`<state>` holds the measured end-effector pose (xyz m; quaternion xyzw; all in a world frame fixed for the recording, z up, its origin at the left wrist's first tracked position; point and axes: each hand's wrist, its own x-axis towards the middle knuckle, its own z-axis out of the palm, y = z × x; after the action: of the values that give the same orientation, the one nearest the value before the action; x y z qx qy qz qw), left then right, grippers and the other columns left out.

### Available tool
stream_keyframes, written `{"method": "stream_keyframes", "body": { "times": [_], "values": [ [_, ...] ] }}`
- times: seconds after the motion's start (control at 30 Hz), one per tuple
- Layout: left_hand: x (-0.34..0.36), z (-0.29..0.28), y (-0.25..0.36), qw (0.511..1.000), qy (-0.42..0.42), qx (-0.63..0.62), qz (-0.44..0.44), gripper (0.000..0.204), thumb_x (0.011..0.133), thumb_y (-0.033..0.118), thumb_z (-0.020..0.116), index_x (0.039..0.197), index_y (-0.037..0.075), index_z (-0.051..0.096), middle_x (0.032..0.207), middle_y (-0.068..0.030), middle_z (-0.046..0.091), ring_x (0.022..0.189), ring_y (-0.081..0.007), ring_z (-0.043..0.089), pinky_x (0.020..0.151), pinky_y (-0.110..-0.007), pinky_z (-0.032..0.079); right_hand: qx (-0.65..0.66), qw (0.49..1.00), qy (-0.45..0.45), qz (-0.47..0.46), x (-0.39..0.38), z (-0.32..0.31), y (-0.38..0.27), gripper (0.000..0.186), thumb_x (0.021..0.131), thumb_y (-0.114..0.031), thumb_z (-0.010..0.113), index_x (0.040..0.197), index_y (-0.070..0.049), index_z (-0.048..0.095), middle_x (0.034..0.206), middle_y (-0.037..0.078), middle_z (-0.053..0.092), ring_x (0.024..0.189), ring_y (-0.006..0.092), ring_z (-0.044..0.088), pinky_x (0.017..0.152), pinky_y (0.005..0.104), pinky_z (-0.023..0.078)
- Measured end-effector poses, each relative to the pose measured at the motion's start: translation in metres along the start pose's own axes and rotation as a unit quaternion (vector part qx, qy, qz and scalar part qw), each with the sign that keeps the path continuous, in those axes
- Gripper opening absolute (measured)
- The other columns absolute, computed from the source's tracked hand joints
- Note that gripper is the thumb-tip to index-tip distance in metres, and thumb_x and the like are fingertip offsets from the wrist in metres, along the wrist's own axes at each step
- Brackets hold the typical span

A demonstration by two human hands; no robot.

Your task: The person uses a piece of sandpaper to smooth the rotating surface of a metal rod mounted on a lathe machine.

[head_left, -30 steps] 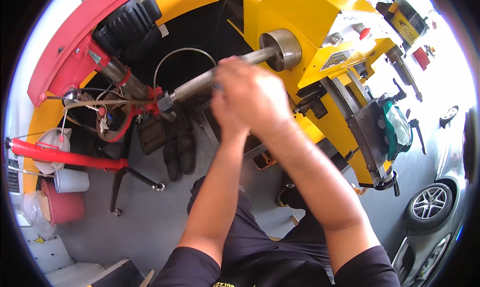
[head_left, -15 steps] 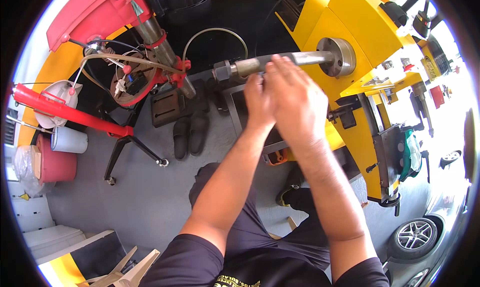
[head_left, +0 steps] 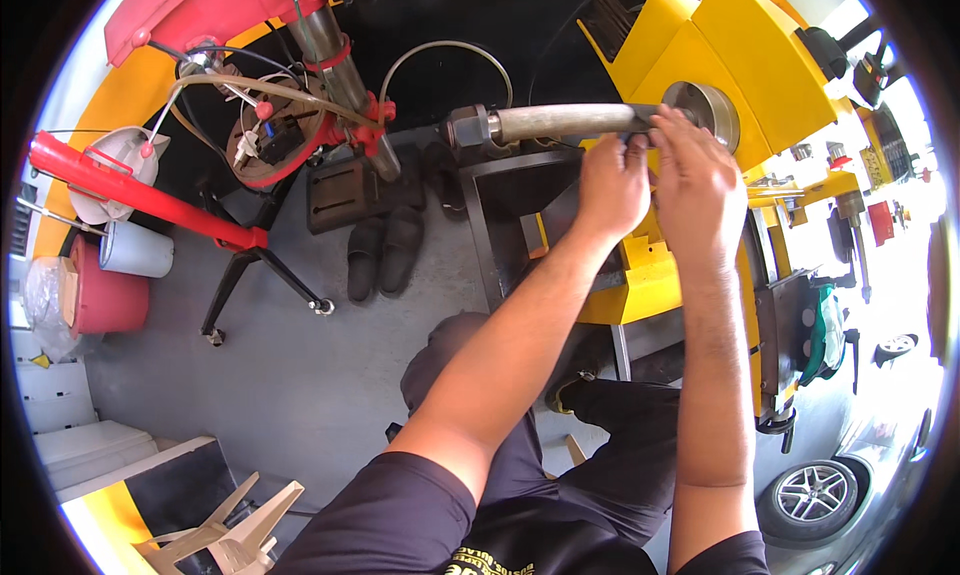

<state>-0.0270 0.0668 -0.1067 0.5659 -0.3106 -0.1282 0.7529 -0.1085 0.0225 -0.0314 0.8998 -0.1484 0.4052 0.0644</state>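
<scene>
A steel shaft (head_left: pixel 560 121) runs horizontally from a round metal flange (head_left: pixel 713 110) on a yellow machine (head_left: pixel 745 50) to a hex fitting (head_left: pixel 468 130) at its left end. A narrow dark piece (head_left: pixel 640 125), too unclear to name, lies against the shaft near the flange. My left hand (head_left: pixel 612 183) is closed with thumb and fingertips at that piece. My right hand (head_left: pixel 698 180) lies just right of it, fingers bent over the shaft and partly hiding the dark piece and the flange.
A red drill press (head_left: pixel 195 20) and a red stand (head_left: pixel 150 203) are on the left, with slippers (head_left: pixel 398 250) beneath. A metal-framed stand (head_left: pixel 480 235) sits below the shaft. A pink bin (head_left: pixel 105 300), plastic chair (head_left: pixel 230 520) and silver car wheel (head_left: pixel 808 497) surround me.
Both hands have slid rightward along the shaft, from its middle to beside the flange, and the dark piece moved with them. The view has shifted, so the machines sit farther right and higher.
</scene>
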Motion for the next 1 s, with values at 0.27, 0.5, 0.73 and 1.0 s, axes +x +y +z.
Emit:
{"method": "stream_keyframes", "body": {
  "times": [0.27, 0.5, 0.73, 1.0],
  "values": [
    [-0.002, -0.011, -0.012, 0.998, 0.001, 0.056, 0.011, 0.020, 0.100, 0.015, 0.059, 0.101, -0.003, 0.068, 0.092, -0.0263, 0.070, 0.090, -0.0469, 0.067, 0.076, -0.053, 0.051, -0.016, 1.000, 0.020, 0.003, -0.001, 0.004, -0.020, 0.017, 0.088, -0.006, 0.074, 0.104, -0.003, 0.079, 0.112, 0.011, 0.078, 0.107, 0.0238, 0.075, 0.093, 0.0373, 0.055],
    [-0.014, -0.091, -0.014, 0.984, 0.083, -0.154, 0.015, 0.028, 0.101, 0.023, 0.059, 0.106, -0.004, 0.067, 0.106, -0.0208, 0.074, 0.097, -0.0301, 0.071, 0.088, -0.040, 0.055, -0.023, 1.000, -0.002, -0.009, 0.003, 0.019, -0.120, 0.025, 0.083, -0.018, 0.072, 0.105, -0.007, 0.077, 0.120, 0.009, 0.076, 0.116, 0.0197, 0.071, 0.096, 0.0383, 0.049],
    [-0.012, -0.044, -0.021, 0.986, 0.077, -0.148, -0.013, 0.031, 0.105, 0.024, 0.052, 0.115, -0.003, 0.064, 0.113, -0.0197, 0.072, 0.106, -0.0271, 0.067, 0.092, -0.038, 0.052, 0.041, 0.999, 0.032, -0.011, 0.008, 0.014, -0.087, 0.016, 0.081, -0.014, 0.068, 0.095, -0.011, 0.075, 0.111, 0.003, 0.078, 0.107, 0.0145, 0.073, 0.095, 0.0372, 0.046],
    [0.000, 0.025, -0.020, 0.999, 0.011, -0.012, -0.038, 0.028, 0.107, 0.020, 0.054, 0.107, -0.006, 0.065, 0.092, -0.0177, 0.074, 0.085, -0.0240, 0.071, 0.074, -0.038, 0.053, -0.019, 1.000, 0.017, 0.012, 0.003, -0.003, 0.013, 0.011, 0.090, -0.013, 0.073, 0.098, -0.010, 0.080, 0.109, 0.001, 0.079, 0.104, 0.0155, 0.074, 0.097, 0.0342, 0.047]
  ]
}}
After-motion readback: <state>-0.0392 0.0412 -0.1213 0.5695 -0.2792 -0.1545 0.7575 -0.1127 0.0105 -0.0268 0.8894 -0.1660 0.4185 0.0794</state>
